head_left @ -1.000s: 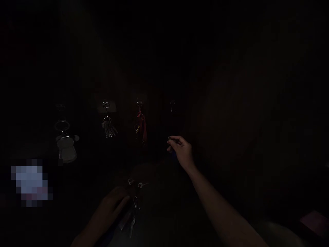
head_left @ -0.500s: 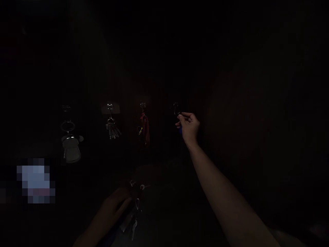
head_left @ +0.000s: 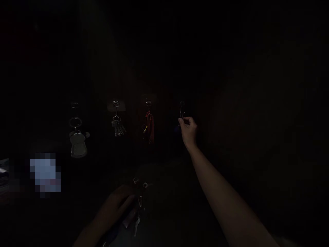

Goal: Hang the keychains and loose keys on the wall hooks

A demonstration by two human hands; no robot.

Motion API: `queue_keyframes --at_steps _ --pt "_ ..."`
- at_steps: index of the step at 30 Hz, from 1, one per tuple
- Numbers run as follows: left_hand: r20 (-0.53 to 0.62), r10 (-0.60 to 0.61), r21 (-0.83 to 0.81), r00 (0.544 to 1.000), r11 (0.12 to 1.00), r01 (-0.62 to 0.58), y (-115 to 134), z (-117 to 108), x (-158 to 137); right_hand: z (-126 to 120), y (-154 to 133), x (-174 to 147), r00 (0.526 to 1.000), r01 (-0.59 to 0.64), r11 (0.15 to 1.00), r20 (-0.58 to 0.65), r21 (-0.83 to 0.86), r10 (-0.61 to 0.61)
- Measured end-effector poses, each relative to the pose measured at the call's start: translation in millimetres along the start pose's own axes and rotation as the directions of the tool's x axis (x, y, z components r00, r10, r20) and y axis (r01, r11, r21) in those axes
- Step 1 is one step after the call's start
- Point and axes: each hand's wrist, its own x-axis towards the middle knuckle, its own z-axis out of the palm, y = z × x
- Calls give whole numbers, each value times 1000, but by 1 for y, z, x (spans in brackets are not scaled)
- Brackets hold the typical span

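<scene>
The scene is very dark. Up at the fourth hook point(head_left: 182, 104), my right hand point(head_left: 189, 132) is closed in a pinch on a small ring, which touches or hangs from the hook's lower end. Something dark blue point(head_left: 177, 129), perhaps a tag, shows faintly below the fingertips. Low in front, my left hand point(head_left: 119, 199) rests with thumb and fingers apart beside loose keys; its fingertips fade into the dark. A metal clip point(head_left: 140, 201) and a silver key point(head_left: 137, 224) lie by it, with a small round ring point(head_left: 145, 185) just beyond.
Left of my right hand hang a red strap point(head_left: 151, 127) with a yellow piece, a bunch of silver keys point(head_left: 118, 126), and a large pale keychain point(head_left: 78, 144), each on a hook. A blurred-out pale patch point(head_left: 45, 173) lies at the far left.
The view has shifted slightly, so the hooks appear further right. My right hand sits a little lower against its hook, and the ring now meets the hook's end. My left hand has barely moved.
</scene>
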Motion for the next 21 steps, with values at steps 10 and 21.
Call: queue_keyframes --at_steps 10,21 --pt "-6 -13 11 1000 1000 13 4 -1 -1 -6 25 -30 991 -89 996 101 -23 91" --pt "-11 -22 7 1000 1000 22 -10 4 -1 -22 38 -87 933 -206 978 298 -24 203"
